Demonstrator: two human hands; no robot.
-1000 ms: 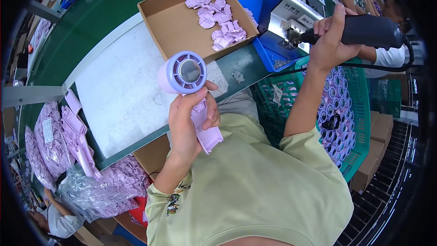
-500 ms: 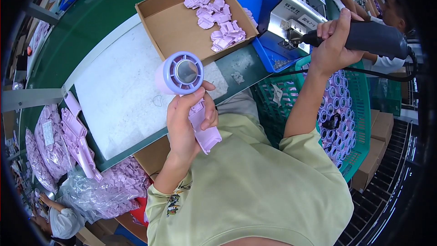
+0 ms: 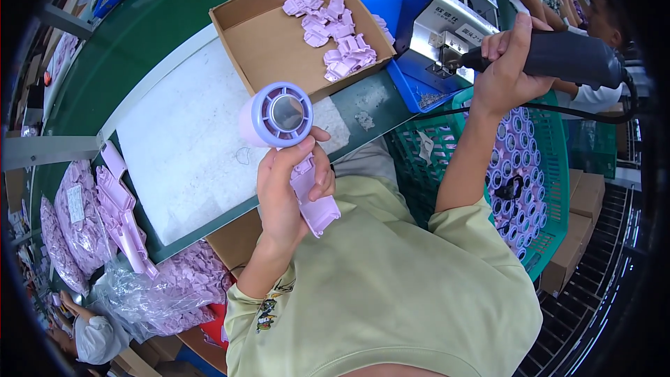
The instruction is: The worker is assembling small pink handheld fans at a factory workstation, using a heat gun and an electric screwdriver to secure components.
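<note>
My left hand (image 3: 283, 185) is closed around the handle of a pink handheld fan housing (image 3: 278, 116). Its round head has a lilac spoked ring with a silver centre and points up. The handle's pink shell lies open below my fingers, its inner side showing. At the upper right my right hand (image 3: 513, 70) grips a black electric screwdriver (image 3: 576, 59), thumb along its body. The screwdriver's nose is at the outlet of a metal screw feeder (image 3: 450, 28); whether a screw sits on the tip is too small to tell.
A cardboard box (image 3: 269, 38) with pink shell pieces (image 3: 342, 31) stands beyond the white work mat (image 3: 181, 132). Blue trays (image 3: 412, 87) lie under the feeder. A green basket (image 3: 555, 188) of round-headed units is at my right. Bagged pink parts (image 3: 174, 286) sit left; a cable trails right.
Both hands keep almost the same place and hold. The screwdriver's nose has shifted very slightly left and down at the feeder.
</note>
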